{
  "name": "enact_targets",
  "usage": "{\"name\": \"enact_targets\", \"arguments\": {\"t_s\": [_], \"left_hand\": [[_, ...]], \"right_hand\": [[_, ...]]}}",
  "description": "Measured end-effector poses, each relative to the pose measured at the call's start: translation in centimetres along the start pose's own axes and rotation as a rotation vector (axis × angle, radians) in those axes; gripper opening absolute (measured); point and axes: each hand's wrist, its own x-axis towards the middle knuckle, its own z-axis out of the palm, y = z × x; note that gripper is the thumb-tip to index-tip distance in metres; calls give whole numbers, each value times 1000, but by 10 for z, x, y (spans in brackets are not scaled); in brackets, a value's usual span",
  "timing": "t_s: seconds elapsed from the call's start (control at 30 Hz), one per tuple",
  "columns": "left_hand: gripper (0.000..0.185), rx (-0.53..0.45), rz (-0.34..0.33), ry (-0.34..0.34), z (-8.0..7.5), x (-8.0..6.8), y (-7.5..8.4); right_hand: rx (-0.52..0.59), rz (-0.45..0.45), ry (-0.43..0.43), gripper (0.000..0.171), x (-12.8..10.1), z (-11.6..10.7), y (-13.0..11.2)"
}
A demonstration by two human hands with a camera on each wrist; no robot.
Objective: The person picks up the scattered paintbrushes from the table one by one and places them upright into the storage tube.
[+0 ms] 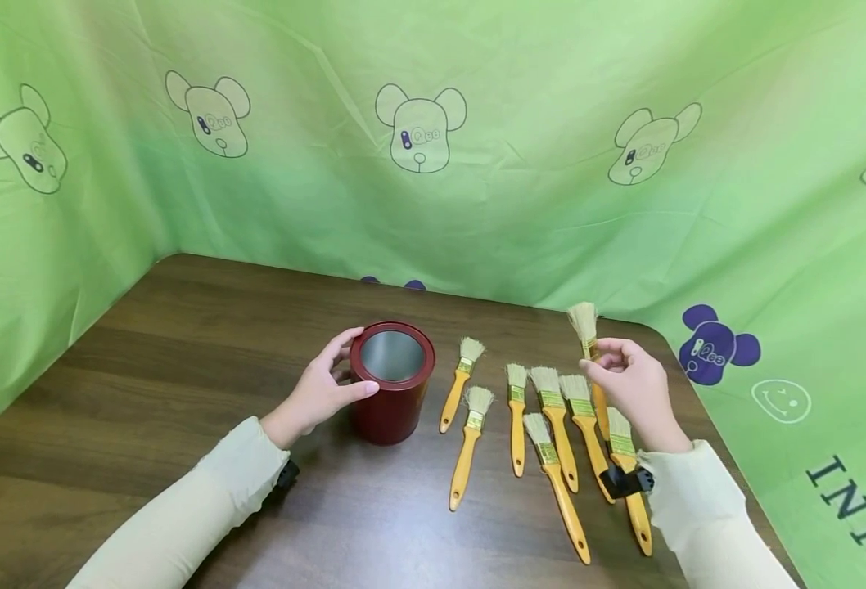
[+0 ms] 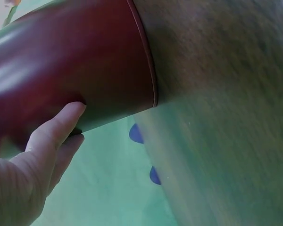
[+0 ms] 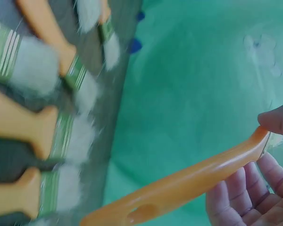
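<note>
Your right grip (image 1: 633, 383) closely pinches a likely light, stiff paintbrush (image 3: 193, 182), best held below its soft bristles (image 1: 583, 317), your left grip (image 1: 318, 395) spread around a red can (image 1: 392, 413).

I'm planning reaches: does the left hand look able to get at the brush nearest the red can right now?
Probably not: the left hand grips the red can, which stands between it and that brush.

Creased green fabric backdrop (image 1: 507, 237) around a brown wood-grain table (image 1: 182, 343)
Dark-outlined, round-eared animal heads (image 1: 420, 135) run above the far edge; a purple eared head (image 1: 709, 352) shows by the far right corner, a white-outlined smiling face (image 1: 781, 401) and dark capital letters (image 1: 841, 495) beyond the right edge.
</note>
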Motion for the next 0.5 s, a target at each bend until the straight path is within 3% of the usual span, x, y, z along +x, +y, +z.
{"name": "enact_targets", "arguments": {"t_s": [0.2, 0.37, 0.5], "left_hand": [[73, -7, -19, -4, 0, 0, 1], [73, -13, -8, 1, 1, -1, 3], [73, -17, -2, 4, 2, -1, 3]], "right_hand": [[107, -81, 71, 31, -9, 16, -26], [285, -140, 200, 30, -15, 35, -50], [430, -174, 242, 31, -17, 49, -70]]}}
